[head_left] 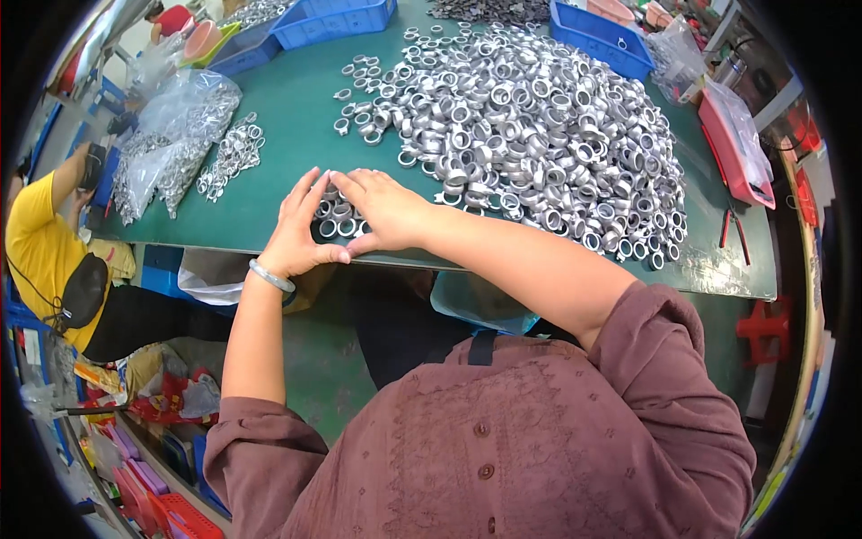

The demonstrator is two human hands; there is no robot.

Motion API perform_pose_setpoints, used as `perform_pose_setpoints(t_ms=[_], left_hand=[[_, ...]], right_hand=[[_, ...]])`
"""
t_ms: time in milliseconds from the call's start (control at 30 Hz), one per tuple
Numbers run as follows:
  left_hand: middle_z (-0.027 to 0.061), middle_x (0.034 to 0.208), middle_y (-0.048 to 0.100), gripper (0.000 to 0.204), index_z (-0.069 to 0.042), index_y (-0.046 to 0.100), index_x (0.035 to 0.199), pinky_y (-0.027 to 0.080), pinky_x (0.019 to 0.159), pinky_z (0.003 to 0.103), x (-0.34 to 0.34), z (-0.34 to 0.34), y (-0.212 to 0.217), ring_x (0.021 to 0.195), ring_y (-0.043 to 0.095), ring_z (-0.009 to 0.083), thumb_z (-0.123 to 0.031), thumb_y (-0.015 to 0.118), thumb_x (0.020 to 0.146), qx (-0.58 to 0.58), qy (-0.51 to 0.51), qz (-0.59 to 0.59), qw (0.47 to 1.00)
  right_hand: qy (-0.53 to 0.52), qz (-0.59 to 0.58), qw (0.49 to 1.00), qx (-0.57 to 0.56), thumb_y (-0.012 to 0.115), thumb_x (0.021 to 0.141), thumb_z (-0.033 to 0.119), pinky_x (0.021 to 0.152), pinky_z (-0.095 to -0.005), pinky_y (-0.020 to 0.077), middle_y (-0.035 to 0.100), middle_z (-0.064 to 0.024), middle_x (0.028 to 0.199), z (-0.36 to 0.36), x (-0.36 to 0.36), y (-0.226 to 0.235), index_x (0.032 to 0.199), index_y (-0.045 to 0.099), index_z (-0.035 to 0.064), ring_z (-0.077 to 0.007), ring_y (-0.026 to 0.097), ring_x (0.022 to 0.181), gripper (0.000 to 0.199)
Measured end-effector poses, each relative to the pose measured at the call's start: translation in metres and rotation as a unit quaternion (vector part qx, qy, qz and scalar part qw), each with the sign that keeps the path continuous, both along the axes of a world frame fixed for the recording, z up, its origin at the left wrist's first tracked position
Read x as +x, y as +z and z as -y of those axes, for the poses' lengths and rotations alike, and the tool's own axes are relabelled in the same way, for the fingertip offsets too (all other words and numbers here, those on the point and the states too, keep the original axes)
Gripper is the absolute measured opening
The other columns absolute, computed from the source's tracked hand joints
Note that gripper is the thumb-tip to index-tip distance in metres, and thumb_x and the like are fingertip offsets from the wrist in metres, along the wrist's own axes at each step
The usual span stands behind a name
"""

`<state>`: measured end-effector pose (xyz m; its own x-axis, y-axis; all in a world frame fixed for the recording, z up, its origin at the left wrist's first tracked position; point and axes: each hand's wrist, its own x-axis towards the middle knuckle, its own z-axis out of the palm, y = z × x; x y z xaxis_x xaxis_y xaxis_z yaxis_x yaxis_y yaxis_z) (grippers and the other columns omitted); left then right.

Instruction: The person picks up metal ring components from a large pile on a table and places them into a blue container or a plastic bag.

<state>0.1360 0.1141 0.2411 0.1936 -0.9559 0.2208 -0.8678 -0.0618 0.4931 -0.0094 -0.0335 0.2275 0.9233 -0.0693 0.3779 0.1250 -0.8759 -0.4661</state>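
My left hand [296,232], with a pale bracelet at its wrist, and my right hand [392,212] curve around a small group of silver metal rings [338,218] near the table's front edge. Fingertips nearly meet at the far side, and the thumbs come close together at the near side. Both hands have their fingers stretched out, resting beside the rings rather than gripping them; part of the group is hidden under my right hand. To the right spreads a large heap of similar rings [539,117], each with a small lug.
On the green table [287,99], a clear bag of metal parts [180,126] and a smaller pile [235,154] lie left. Blue bins [332,22] stand at the back. Red-handled pliers [736,235] and a pink tray [732,153] are right. A person in yellow [40,234] works at left.
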Motion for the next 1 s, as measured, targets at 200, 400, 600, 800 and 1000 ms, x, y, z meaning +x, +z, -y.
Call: perform_pose_setpoints(t_ms=[200,400,600,800,1000], left_hand=[[0.0164,0.124,0.042,0.09,-0.011,0.041,0.129,0.031,0.098,0.041,-0.007,0.012,0.001,0.115,0.038,0.0337,-0.036,0.08,0.052,-0.034,0.022,0.024,0.999],[0.0166,0.117,0.047,0.073,-0.009,0.046,0.123,0.035,0.094,0.038,-0.006,0.02,-0.003,0.112,0.042,0.032,-0.027,0.077,0.06,-0.06,0.067,0.027,0.996],[0.0159,0.124,0.042,0.069,-0.007,0.043,0.125,0.033,0.094,0.039,-0.027,0.016,0.004,0.113,0.04,0.0335,-0.019,0.074,0.064,-0.15,0.114,0.186,0.964],[0.0109,0.072,0.057,0.015,0.001,0.06,0.083,0.045,0.062,0.032,-0.101,-0.032,-0.009,0.065,0.054,0.0267,-0.006,0.065,0.071,-0.281,0.096,0.021,0.955],[0.0175,0.084,0.06,0.043,-0.001,0.06,0.094,0.047,0.07,0.033,-0.148,0.005,-0.071,0.077,0.058,0.0312,-0.036,0.066,0.071,0.104,0.157,-0.216,0.958]], right_hand=[[0.0,0.067,0.998,-0.001,0.07,0.066,0.024,0.092,-0.0386,0.0373,0.051,-0.0176,0.107,0.008,0.009,-0.006,0.11,0.049,-0.0033,-0.0334,0.047,0.103,0.056],[-0.011,0.017,1.0,-0.007,0.069,0.067,0.02,0.089,-0.0388,0.0383,0.053,-0.0154,0.104,0.02,0.011,0.005,0.108,0.051,0.0007,-0.0327,0.047,0.101,0.048],[0.005,0.056,0.998,-0.008,0.068,0.069,0.022,0.093,-0.0395,0.0369,0.044,-0.0226,0.118,0.028,-0.016,0.031,0.115,0.047,-0.0012,-0.0374,0.042,0.111,0.055],[0.061,0.007,0.992,0.113,0.061,0.076,0.015,0.067,-0.0352,0.0483,0.061,-0.0156,0.092,0.034,-0.125,0.088,0.1,0.057,-0.0011,-0.0293,0.06,0.078,0.029],[0.08,-0.234,0.963,0.104,0.056,0.077,0.012,0.067,-0.0385,0.0466,0.061,-0.0142,0.077,0.025,-0.207,0.062,0.089,0.06,0.0034,-0.0311,0.059,0.075,0.016]])
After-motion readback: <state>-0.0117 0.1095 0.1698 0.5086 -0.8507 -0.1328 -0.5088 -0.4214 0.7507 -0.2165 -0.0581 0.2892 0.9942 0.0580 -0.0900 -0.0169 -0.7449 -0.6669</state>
